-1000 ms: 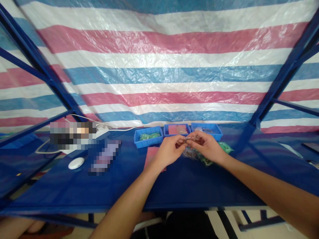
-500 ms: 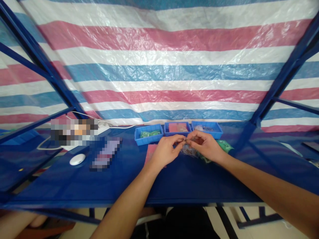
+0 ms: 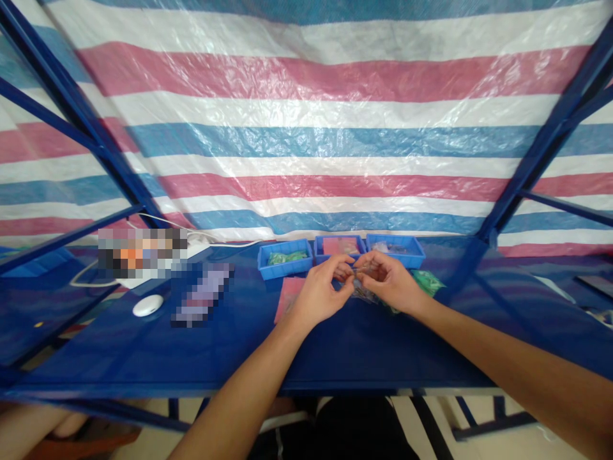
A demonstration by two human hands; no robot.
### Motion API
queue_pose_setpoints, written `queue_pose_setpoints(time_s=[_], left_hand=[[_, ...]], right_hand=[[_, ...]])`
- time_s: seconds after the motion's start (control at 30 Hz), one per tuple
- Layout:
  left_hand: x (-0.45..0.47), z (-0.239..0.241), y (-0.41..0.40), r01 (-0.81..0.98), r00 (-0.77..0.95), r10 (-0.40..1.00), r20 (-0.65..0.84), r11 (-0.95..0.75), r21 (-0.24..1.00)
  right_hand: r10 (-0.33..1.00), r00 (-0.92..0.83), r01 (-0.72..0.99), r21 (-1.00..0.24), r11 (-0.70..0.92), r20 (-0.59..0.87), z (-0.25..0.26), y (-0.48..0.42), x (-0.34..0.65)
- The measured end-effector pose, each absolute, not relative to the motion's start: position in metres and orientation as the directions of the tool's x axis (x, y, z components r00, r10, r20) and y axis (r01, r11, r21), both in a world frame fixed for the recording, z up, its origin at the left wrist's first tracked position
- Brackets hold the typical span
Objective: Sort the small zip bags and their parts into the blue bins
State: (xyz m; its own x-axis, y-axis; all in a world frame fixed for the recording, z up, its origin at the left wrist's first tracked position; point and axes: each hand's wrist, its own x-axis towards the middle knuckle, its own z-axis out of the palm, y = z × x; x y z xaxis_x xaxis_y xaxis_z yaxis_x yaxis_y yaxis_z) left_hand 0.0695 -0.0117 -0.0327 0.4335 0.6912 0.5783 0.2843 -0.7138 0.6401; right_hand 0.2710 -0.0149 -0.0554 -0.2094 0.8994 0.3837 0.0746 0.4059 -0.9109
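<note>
Above the blue table (image 3: 230,358), my left hand (image 3: 323,291) and my right hand (image 3: 393,281) come together, fingertips almost touching. The fingers of both are curled inward around something small that I cannot make out. Just beneath them lies a clear plastic bag (image 3: 364,293) with small thin pieces, partly hidden by the hands. A green plastic bag (image 3: 428,282) rests beyond my right wrist. To the left of my left hand is a flat pink bag (image 3: 287,295), partly covered by the hand.
Behind the hands stand a blue bin with green bags (image 3: 285,271), a blue bin with pink pieces (image 3: 318,250) and a blue bin with clear bags (image 3: 412,260). A white oval object (image 3: 148,305) and a blurred-out phone-like shape (image 3: 204,295) lie left. Another person's arm (image 3: 36,428) shows lower left.
The fingers of both hands have shifted around the small thing, with the left thumb and index finger further apart. The bins and bags stay where they were.
</note>
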Motion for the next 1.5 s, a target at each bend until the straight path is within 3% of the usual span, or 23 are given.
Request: queue_pose_setpoints(time_s=[0.43, 0.67, 0.9, 1.5], left_hand=[[0.071, -0.037, -0.009, 0.175, 0.356, 0.757, 0.548, -0.630, 0.757], [0.071, -0.035, -0.009, 0.118, 0.345, 0.810, 0.474, -0.538, 0.835], [0.071, -0.037, -0.007, 0.102, 0.327, 0.797, 0.507, -0.564, 0.820], [0.072, -0.040, -0.005, 0.078, 0.347, 0.787, 0.509, -0.566, 0.821]], right_hand=[[0.900, -0.169, -0.029, -0.915, 0.402, 0.401, -0.055, -0.013, 0.270], [0.897, -0.244, -0.075, -0.930, 0.361, 0.368, -0.051, -0.016, 0.270], [0.904, -0.299, -0.045, -0.951, 0.307, 0.306, -0.051, -0.018, 0.272], [0.913, -0.266, -0.038, -0.949, 0.312, 0.310, -0.049, -0.020, 0.266]])
